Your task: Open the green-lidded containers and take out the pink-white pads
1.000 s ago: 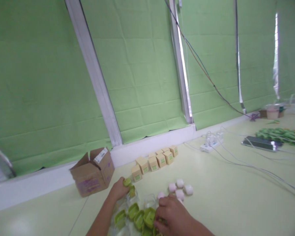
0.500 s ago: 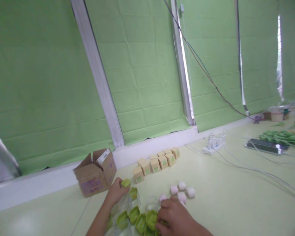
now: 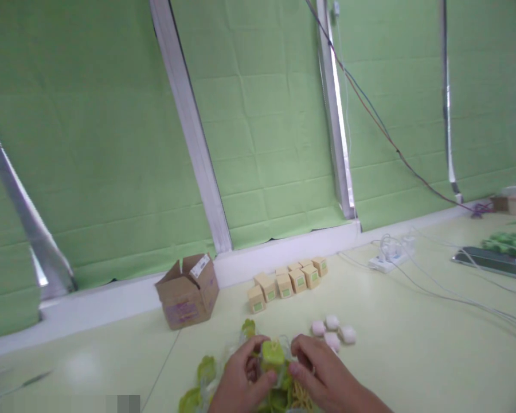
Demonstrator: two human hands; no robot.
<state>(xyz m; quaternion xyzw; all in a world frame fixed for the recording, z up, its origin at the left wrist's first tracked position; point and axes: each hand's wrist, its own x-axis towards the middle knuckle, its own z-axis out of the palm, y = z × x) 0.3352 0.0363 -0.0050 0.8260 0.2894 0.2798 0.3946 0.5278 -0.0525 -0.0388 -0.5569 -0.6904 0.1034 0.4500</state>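
My left hand (image 3: pixel 245 376) is closed around a small clear container with a bright green top (image 3: pixel 273 353), holding it above the table. Beside its right side is my right hand (image 3: pixel 324 370), fingers curled and pinched; what they hold, if anything, is hidden. Green lid-like pieces (image 3: pixel 206 370) and clear plastic containers lie at the left and under my hands, partly covered. Thin yellowish strands (image 3: pixel 301 397) show beneath my right hand. Just beyond it lie several pale pink and white, marshmallow-like pieces (image 3: pixel 332 341).
Several small beige boxes with green labels (image 3: pixel 285 285) stand in rows near the wall. An open cardboard box (image 3: pixel 187 298) is at the left. A white power strip (image 3: pixel 387 263) with cables, a dark phone-like device (image 3: pixel 492 262) and green items (image 3: pixel 507 244) are at the right.
My left hand has come from the far left to the middle and now holds the clear container with the green top. My right hand has left the green pieces and is beside it. The view shifted left.
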